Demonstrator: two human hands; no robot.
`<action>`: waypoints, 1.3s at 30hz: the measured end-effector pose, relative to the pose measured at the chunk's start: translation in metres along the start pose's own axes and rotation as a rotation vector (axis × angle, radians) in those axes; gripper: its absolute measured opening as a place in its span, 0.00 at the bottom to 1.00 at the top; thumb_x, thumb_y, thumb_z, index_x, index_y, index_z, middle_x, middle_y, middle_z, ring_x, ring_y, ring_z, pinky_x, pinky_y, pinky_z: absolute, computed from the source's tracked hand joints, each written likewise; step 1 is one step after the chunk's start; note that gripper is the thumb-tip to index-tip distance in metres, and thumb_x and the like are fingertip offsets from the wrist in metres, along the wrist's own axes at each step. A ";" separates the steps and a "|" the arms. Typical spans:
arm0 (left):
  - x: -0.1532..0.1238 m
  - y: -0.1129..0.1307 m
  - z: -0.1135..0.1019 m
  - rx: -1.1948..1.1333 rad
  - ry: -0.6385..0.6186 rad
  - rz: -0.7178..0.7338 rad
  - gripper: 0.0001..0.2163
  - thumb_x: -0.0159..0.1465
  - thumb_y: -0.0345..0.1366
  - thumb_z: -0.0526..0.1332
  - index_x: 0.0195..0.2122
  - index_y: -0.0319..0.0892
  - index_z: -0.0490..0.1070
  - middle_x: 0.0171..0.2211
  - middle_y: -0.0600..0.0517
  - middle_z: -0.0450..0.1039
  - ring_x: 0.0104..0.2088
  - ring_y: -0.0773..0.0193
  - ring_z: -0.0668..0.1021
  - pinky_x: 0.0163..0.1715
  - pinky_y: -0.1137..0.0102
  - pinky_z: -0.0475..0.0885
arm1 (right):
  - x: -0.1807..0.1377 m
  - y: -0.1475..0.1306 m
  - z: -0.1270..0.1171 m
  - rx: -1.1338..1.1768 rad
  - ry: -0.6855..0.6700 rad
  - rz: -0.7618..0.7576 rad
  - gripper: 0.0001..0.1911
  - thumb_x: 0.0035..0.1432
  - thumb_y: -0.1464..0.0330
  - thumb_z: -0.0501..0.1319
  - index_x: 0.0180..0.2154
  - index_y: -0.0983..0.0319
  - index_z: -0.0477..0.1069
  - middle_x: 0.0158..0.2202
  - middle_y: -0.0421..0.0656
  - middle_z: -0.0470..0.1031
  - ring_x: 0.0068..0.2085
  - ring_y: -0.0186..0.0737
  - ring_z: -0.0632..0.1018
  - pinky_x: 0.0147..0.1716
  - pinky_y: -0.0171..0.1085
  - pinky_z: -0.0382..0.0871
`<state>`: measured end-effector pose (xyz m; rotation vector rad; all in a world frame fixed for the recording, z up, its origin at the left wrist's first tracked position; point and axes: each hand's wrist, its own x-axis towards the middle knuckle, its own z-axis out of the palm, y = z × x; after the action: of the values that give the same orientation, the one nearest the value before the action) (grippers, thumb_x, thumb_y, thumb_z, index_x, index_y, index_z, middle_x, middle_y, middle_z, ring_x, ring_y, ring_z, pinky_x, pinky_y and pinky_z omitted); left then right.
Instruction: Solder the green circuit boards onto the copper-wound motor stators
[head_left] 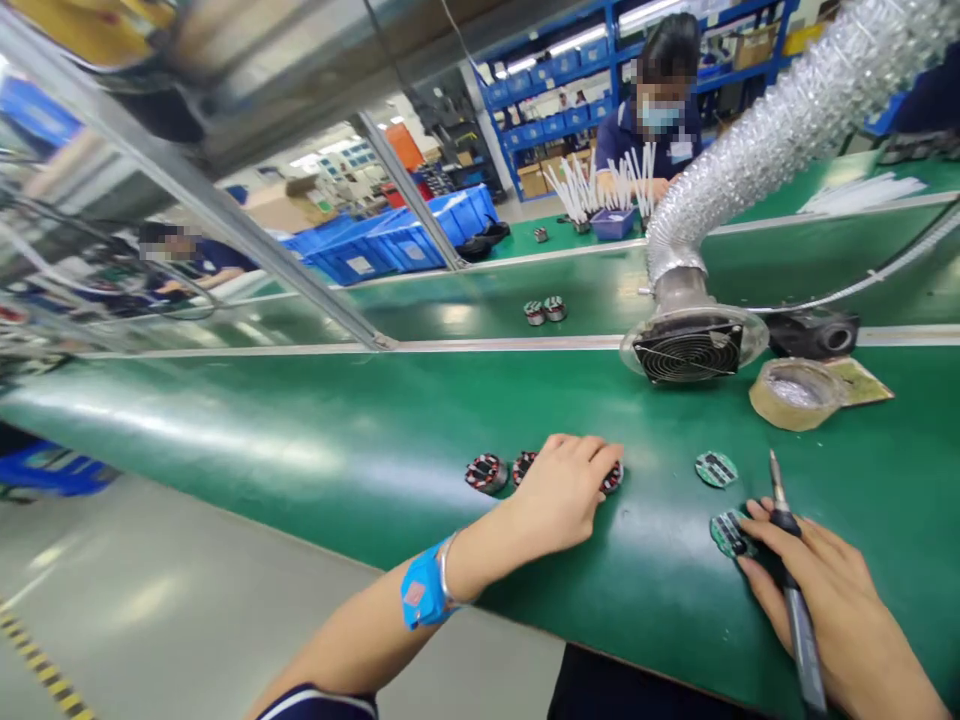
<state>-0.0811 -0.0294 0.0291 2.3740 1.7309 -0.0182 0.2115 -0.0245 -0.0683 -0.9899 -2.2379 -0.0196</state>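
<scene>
My left hand (566, 490), with a blue wrist strap (424, 590) on its arm, is closed over a small round motor stator (613, 478) with red and black windings. Another stator (523, 466) is partly hidden beside that hand, and a third stator (486, 473) sits to its left. In my right hand (832, 580) a soldering iron (801, 625) is gripped with its tip pointing up and away. The fingers of that hand also touch a round green circuit board (727, 533). A second circuit board (716, 469) lies flat just beyond it.
A fan (688, 352) on a silver flexible duct (750, 150) hangs over the green bench (300, 420). A tape roll (795, 393) rests at the right. Two more stators (544, 311) stand past the metal rail. Across from me sits a masked person (652, 120).
</scene>
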 end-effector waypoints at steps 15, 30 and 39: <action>0.009 0.042 0.025 -0.770 -0.280 -0.037 0.13 0.65 0.46 0.55 0.42 0.41 0.61 0.30 0.53 0.70 0.28 0.65 0.72 0.30 0.68 0.70 | 0.029 -0.052 -0.005 0.296 -0.175 0.047 0.19 0.60 0.74 0.56 0.53 0.62 0.60 0.51 0.52 0.75 0.44 0.45 0.77 0.47 0.49 0.67; 0.010 0.025 0.047 -1.326 0.024 -0.385 0.12 0.57 0.41 0.56 0.22 0.40 0.63 0.14 0.59 0.59 0.15 0.73 0.64 0.14 0.78 0.58 | 0.016 -0.049 -0.009 0.175 -0.044 0.132 0.14 0.57 0.71 0.64 0.45 0.62 0.65 0.44 0.48 0.76 0.40 0.45 0.76 0.46 0.46 0.63; 0.006 0.041 0.047 -1.340 -0.389 -0.238 0.27 0.51 0.36 0.71 0.47 0.43 0.59 0.35 0.54 0.74 0.21 0.74 0.71 0.19 0.78 0.66 | 0.015 -0.048 -0.010 0.176 -0.030 0.140 0.15 0.57 0.71 0.65 0.46 0.63 0.66 0.44 0.50 0.76 0.42 0.47 0.76 0.47 0.48 0.62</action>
<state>-0.0351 -0.0441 -0.0114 1.0865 1.1665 0.4523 0.1783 -0.0517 -0.0401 -1.0526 -2.1501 0.2512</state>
